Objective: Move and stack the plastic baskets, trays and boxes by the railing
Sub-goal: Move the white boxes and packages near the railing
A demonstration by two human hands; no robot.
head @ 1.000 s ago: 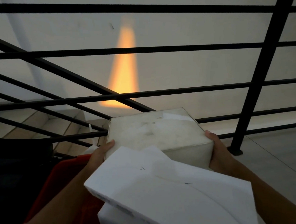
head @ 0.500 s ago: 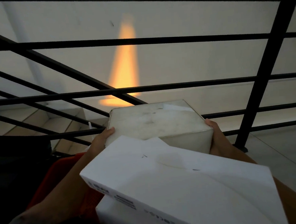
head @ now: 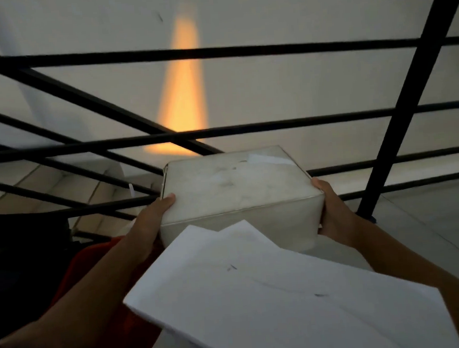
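Head view: at centre frame a dusty grey box (head: 237, 189) is carried between both palms, likely clamped from the sides because it is too broad for one hand. The left hand (head: 150, 225) grips its left side, thumb hooked over the top; the right hand (head: 331, 210) presses its right side. A white box (head: 272, 293) fills the lower frame, the railing (head: 214, 51) behind.

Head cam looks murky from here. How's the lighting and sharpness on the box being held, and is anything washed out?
Head view: dim overall, the left foreground nearly black; one orange light streak on the wall; the grey box between left hand and right hand is soft but readable; the near white box is brightest, not blown out; railing bars bow slightly from the wide lens.
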